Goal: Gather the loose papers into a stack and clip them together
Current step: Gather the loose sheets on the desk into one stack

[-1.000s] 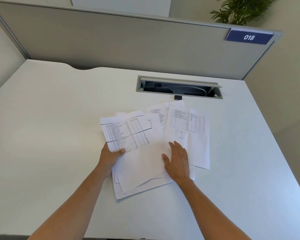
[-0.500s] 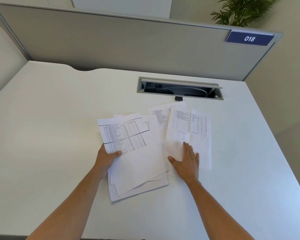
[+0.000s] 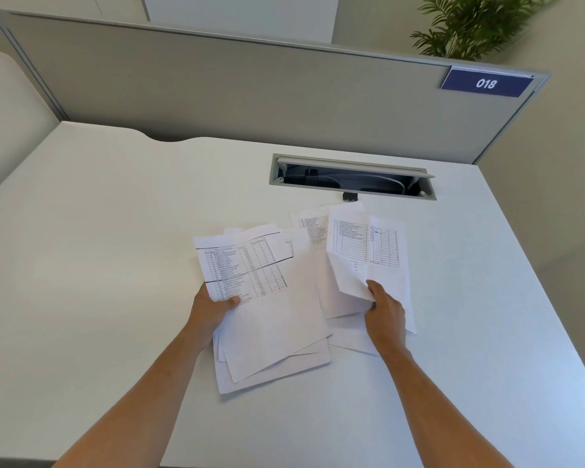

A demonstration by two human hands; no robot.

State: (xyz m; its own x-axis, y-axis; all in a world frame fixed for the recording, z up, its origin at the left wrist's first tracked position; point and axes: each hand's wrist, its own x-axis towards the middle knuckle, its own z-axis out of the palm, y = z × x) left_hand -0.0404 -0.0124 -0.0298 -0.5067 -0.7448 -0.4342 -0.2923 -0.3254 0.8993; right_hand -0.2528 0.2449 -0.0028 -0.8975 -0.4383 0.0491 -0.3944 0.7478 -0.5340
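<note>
Loose white papers lie fanned on the white desk (image 3: 115, 265). A left bunch (image 3: 271, 319) of several overlapping sheets carries a printed table on top. My left hand (image 3: 213, 309) grips its left edge, thumb on the print. To the right lies a smaller group of printed sheets (image 3: 365, 244). My right hand (image 3: 384, 310) pinches the near left corner of the top right sheet and curls it up off the ones below. A small black binder clip (image 3: 350, 196) sits just beyond the papers at the edge of the cable slot.
An open cable slot (image 3: 352, 179) with wires inside is set into the desk behind the papers. A grey partition (image 3: 250, 96) with a blue "018" label (image 3: 486, 83) borders the far edge. A plant (image 3: 470, 25) stands behind it.
My right hand went from lying flat on the right sheets to pinching one sheet's corner and lifting it. My left hand kept its grip on the left bunch.
</note>
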